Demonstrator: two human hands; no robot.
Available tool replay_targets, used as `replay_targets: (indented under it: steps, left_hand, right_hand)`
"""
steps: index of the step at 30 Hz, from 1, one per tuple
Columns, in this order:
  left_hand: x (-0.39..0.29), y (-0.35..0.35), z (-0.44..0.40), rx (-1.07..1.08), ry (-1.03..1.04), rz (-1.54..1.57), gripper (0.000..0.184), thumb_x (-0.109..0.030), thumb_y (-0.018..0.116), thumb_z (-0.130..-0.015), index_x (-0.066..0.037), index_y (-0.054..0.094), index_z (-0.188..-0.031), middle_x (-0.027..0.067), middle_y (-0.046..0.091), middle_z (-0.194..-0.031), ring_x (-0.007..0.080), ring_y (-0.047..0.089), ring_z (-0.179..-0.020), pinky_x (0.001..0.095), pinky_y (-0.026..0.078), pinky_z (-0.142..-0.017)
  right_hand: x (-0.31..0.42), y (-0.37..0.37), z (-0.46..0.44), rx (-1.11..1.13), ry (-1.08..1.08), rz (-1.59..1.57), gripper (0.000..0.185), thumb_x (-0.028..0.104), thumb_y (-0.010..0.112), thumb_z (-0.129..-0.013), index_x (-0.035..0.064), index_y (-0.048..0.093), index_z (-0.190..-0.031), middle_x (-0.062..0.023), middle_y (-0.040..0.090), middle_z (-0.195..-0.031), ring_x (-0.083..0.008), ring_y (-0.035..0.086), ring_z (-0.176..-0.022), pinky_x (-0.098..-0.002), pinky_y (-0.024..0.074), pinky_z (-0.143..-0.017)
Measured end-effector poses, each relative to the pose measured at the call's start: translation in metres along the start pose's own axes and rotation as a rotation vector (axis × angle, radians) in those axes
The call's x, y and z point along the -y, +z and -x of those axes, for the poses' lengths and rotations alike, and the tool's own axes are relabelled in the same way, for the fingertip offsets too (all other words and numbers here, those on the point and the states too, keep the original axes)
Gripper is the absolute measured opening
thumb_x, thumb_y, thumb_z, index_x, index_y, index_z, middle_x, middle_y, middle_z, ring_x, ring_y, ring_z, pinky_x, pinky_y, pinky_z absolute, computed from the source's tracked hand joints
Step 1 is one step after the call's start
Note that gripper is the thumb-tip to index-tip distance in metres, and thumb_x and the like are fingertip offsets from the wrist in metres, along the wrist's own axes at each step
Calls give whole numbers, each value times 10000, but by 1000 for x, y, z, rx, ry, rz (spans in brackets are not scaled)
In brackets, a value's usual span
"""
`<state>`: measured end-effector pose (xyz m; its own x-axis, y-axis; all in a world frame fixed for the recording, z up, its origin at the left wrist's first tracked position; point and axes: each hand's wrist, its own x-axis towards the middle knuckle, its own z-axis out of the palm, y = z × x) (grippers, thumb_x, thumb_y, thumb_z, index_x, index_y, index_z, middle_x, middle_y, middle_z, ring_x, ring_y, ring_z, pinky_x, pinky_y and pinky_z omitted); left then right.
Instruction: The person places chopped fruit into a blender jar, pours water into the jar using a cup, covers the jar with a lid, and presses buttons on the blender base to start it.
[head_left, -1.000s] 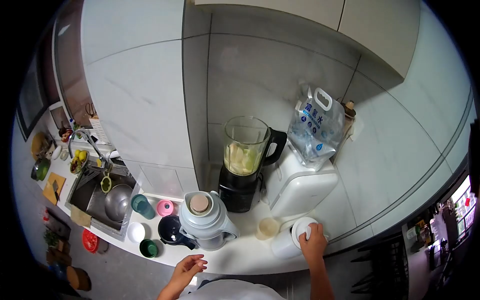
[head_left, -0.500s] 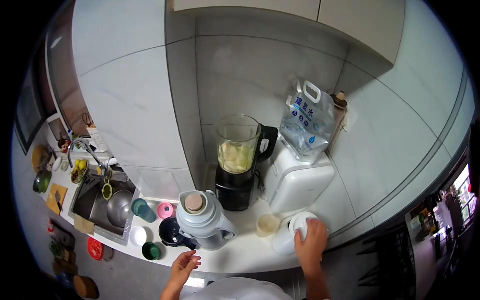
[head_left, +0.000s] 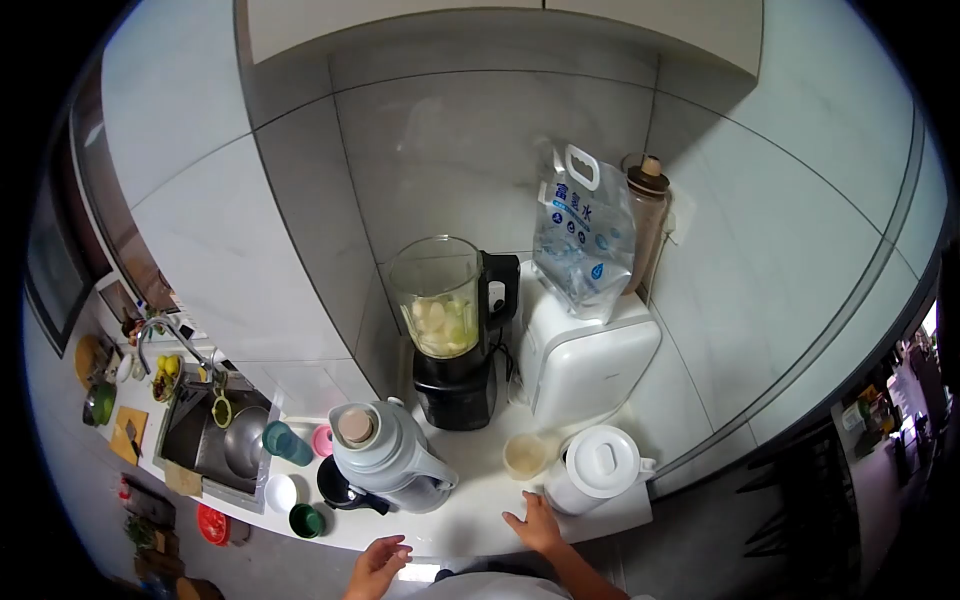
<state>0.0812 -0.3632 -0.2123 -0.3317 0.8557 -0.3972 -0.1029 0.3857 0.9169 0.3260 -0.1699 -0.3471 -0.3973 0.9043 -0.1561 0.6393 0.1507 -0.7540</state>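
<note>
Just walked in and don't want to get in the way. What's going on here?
A person is at a kitchen counter, and neither hand is holding anything. The right hand is open just in front of a pale cup and a white pitcher with its lid on. The left hand is open near the counter's front edge. Farther back, a blender holds pale chunks, with no lid visible on its jar.
</note>
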Motion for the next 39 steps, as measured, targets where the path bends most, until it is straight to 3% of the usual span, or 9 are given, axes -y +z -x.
replay_targets:
  steps: [2,4,7,10,13,18,25,36,39]
  left_hand:
    - [22,-1,1,-36,55,-3,382,-212,614,-961,-21,538,-1282,120,670,-1035,175,637,-903,305,501,-833]
    - [29,-4,1,-70,111,-9,382,-226,620,-956,-76,550,-1300,97,687,-961,143,637,-819,288,494,-783]
    - [35,-12,7,3,19,-51,482,-294,612,-961,-9,501,-1334,142,638,-1170,207,625,-1012,321,499,-863]
    - [30,-15,12,11,15,-43,465,-266,610,-963,-7,501,-1334,144,634,-1173,209,622,-1021,321,497,-873]
    - [29,-28,16,20,26,-43,450,-240,610,-962,-7,502,-1332,142,633,-1169,209,619,-1021,318,494,-882]
    - [41,-53,7,-10,60,8,432,-207,605,-963,-5,498,-1330,124,624,-1183,191,591,-1054,316,477,-917]
    - [76,-81,-4,11,41,69,413,-226,599,-964,2,524,-1300,124,633,-1154,185,602,-1015,300,487,-875]
    - [78,-105,-21,-390,123,57,301,-220,646,-931,-29,624,-1163,18,635,-889,67,576,-746,224,476,-677]
    - [107,-116,-49,-499,2,187,549,-294,684,-900,24,484,-1300,97,637,-968,133,616,-801,265,511,-670]
  right_hand:
    - [-12,9,-9,50,30,-39,737,391,698,-837,-64,422,-1347,-276,497,-1301,-420,419,-1272,-454,361,-1065]
    - [-22,23,-17,-57,-127,41,724,417,702,-828,-23,453,-1346,-268,548,-1222,-369,568,-1069,-424,444,-953]
    - [-25,33,-32,-33,-143,-26,695,402,702,-836,-14,463,-1339,-252,560,-1210,-334,599,-955,-406,480,-859]
    - [-8,35,-37,22,-80,-184,665,381,688,-847,-34,472,-1320,-272,542,-1260,-405,524,-1173,-442,425,-992]
    - [13,37,-36,-49,-79,-171,664,400,686,-848,-48,489,-1297,-258,563,-1234,-366,571,-1121,-434,457,-952]
    - [62,21,-24,-312,-229,-267,264,82,702,-838,57,625,-1089,-94,651,-1081,-223,663,-942,-310,540,-765]
    - [106,-6,-17,-341,-240,-281,197,68,661,-861,59,636,-1057,-88,655,-1004,-207,659,-838,-306,543,-692]
    - [84,27,1,23,-144,-309,239,-9,599,-890,18,603,-1128,-64,661,-1018,-109,629,-826,-227,485,-685]
    - [89,32,5,137,-122,-341,217,19,610,-887,25,614,-1104,-70,668,-1031,-141,645,-820,-264,502,-689]
